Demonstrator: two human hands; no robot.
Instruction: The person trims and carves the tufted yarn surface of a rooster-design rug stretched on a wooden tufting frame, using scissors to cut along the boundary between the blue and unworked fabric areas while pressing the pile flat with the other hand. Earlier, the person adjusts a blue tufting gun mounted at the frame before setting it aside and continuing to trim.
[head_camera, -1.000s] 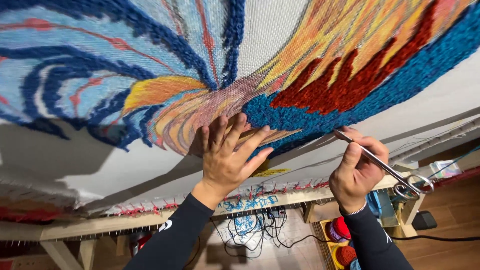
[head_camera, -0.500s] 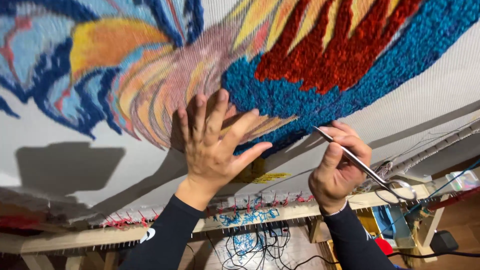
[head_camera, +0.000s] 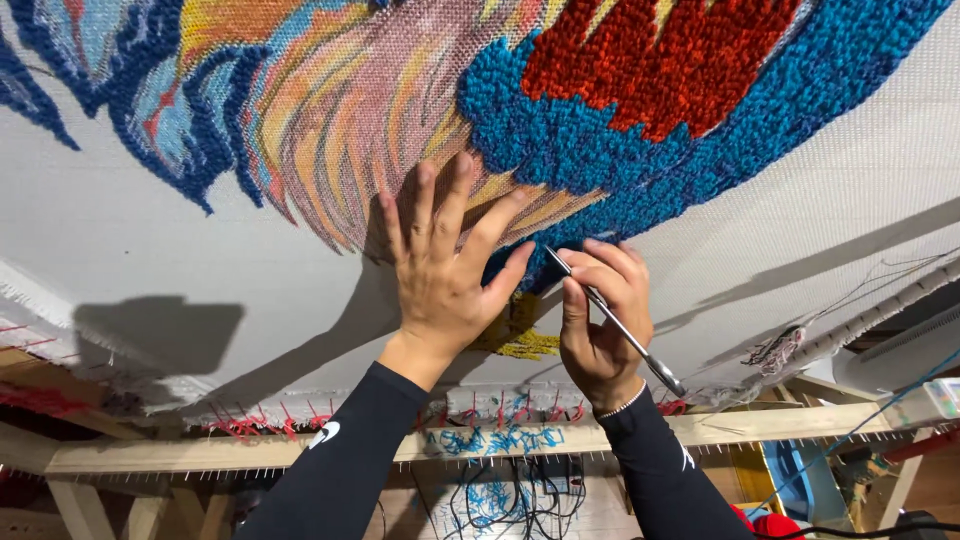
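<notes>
- White backing cloth (head_camera: 150, 240) runs past every picture edge, so the tufted design is cut off; one metal tool's (head_camera: 615, 325) tip is hard to make out against blue yarn (head_camera: 600, 150).
- One left hand (head_camera: 440, 270) lies flat, fingers spread, on the cloth.
- One right hand (head_camera: 600, 320), just beside it, pinches the tool.
- One wooden frame rail (head_camera: 300, 450) sits below both wrists.

The left hand (head_camera: 445, 270) lies flat, fingers spread, on the white woven backing cloth (head_camera: 200, 260) with colourful tufted yarn. The right hand (head_camera: 600, 320) pinches slim metal scissors (head_camera: 615, 325), their tip at the blue tufted yarn patch (head_camera: 590, 150). A wooden frame bar (head_camera: 200, 455) runs below.
</notes>
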